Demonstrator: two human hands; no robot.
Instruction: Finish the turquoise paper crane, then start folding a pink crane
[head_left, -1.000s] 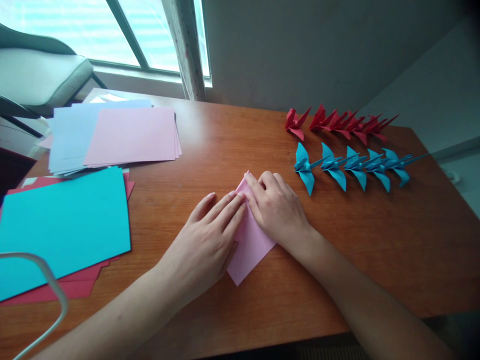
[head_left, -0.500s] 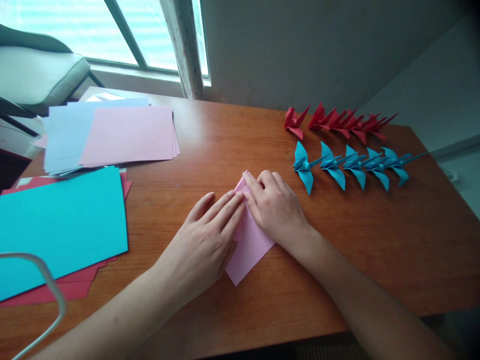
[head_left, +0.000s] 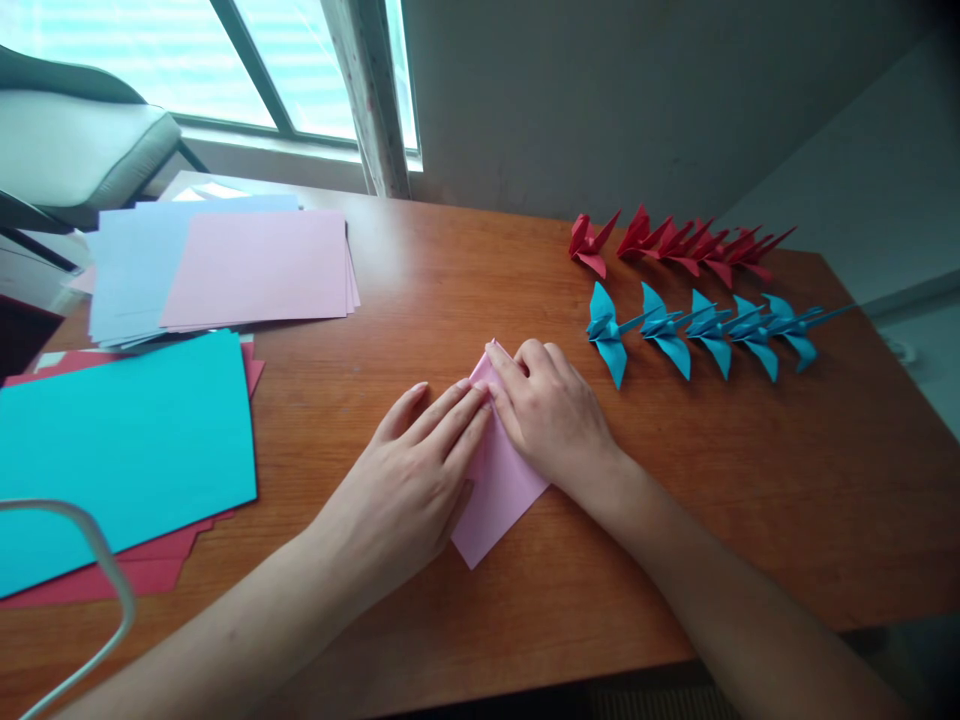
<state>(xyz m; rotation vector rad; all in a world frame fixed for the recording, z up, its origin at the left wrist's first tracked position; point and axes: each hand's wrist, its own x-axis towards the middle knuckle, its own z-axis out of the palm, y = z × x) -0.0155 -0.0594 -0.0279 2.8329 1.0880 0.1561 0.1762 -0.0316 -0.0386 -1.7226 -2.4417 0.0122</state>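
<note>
A folded sheet of pink origami paper (head_left: 499,500) lies on the table, one corner pointing toward me. My left hand (head_left: 424,460) rests over its left side. The fingers are stretched out and the tips press on the paper near its top, with the thumb held apart. From the right, my right hand (head_left: 555,410) grips the upper end, its fingers bent and its thumb and index finger at the top folds. Both hands' fingertips nearly meet there. The folds beneath the fingers are partly hidden.
Red paper cranes (head_left: 679,245) stand in a row at the back right, with blue paper cranes (head_left: 705,330) in front of them. Pink sheets (head_left: 262,270), light blue sheets (head_left: 139,270) and turquoise sheets (head_left: 127,450) over red ones lie left. A white cable (head_left: 112,580) curves at lower left.
</note>
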